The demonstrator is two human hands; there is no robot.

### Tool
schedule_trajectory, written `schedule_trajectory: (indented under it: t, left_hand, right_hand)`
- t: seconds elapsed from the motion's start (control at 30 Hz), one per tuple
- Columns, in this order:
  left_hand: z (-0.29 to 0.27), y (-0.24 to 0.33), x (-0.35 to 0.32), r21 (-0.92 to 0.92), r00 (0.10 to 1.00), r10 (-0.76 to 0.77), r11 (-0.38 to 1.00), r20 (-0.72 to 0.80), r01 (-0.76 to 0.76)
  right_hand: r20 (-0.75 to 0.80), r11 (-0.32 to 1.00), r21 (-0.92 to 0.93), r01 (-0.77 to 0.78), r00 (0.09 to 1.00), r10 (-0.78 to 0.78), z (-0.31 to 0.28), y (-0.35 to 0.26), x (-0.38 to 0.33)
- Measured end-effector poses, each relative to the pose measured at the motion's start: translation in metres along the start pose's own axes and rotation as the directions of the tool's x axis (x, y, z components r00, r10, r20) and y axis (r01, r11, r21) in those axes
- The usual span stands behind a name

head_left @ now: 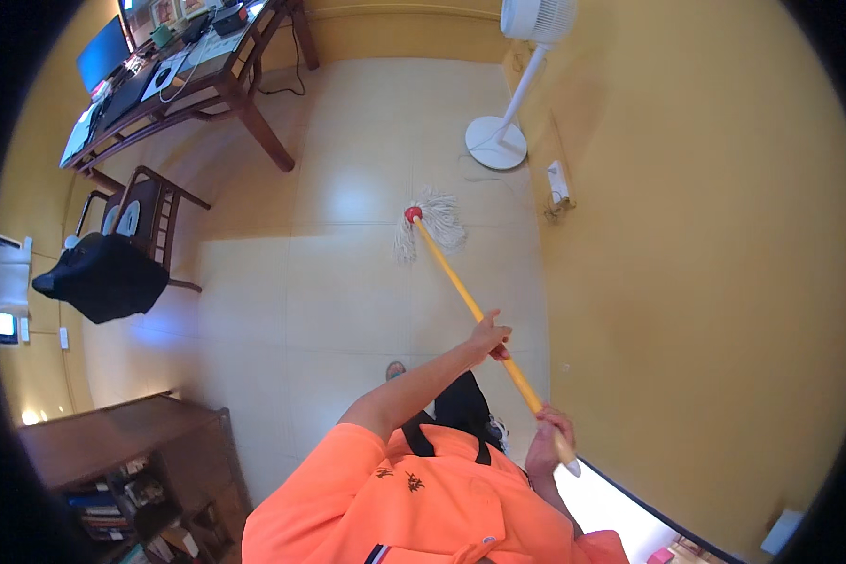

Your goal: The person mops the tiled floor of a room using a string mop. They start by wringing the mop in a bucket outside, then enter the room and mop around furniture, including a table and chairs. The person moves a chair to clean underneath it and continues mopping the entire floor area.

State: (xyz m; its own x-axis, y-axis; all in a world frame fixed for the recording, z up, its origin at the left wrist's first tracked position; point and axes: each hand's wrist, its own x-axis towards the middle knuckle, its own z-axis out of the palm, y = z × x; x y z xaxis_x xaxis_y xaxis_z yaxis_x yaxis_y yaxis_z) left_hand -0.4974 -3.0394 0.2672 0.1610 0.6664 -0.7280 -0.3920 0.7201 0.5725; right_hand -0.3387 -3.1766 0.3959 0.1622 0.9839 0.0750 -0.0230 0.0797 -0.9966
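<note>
A string mop with a yellow handle [454,279] slants from my body out onto the pale tiled floor. Its white cotton strands [445,224] spread on the tiles around a red socket [414,215]. Partway down the handle, my left hand [490,338] is closed round it, the arm reaching across my body. Close to the handle's upper end, my right hand [549,438] grips it too, with the pale tip [571,465] sticking out past the fingers.
A white standing fan [496,143] and a power strip [558,182] with cords are by the right wall. At left are a wooden desk [238,98] with screens, a chair [163,221] draped with black cloth, and a brown bookcase [150,423].
</note>
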Motion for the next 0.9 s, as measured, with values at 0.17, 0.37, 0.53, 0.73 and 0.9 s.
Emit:
schedule_trajectory:
  t: [0.17,0.37,0.53,0.73,0.9]
  left_hand:
    - [-0.095,0.061,0.070,0.147,0.933,0.266,0.961,-0.242,-0.235]
    - [-0.155,0.226,0.114,-0.331,0.988,-0.147,0.931,0.051,0.156]
    - [-0.207,0.327,0.212,-0.220,0.998,-0.014,0.976,-0.065,-0.001]
    - [-0.145,0.424,0.269,-0.092,0.995,-0.089,0.992,-0.035,0.086]
    - [-0.163,0.513,0.344,-0.034,0.977,-0.129,0.990,0.168,0.136]
  right_hand:
    - [0.138,0.999,-0.046,-0.012,0.990,0.018,0.119,0.042,0.091]
    - [0.220,0.991,-0.024,0.130,0.968,-0.121,0.259,0.099,0.234]
    - [0.246,0.984,0.004,0.176,0.954,-0.171,0.351,0.078,0.324]
    - [-0.033,0.998,-0.070,0.008,0.999,-0.010,0.375,0.061,0.422]
    - [-0.138,0.985,-0.163,0.048,0.988,-0.071,0.451,0.093,0.496]
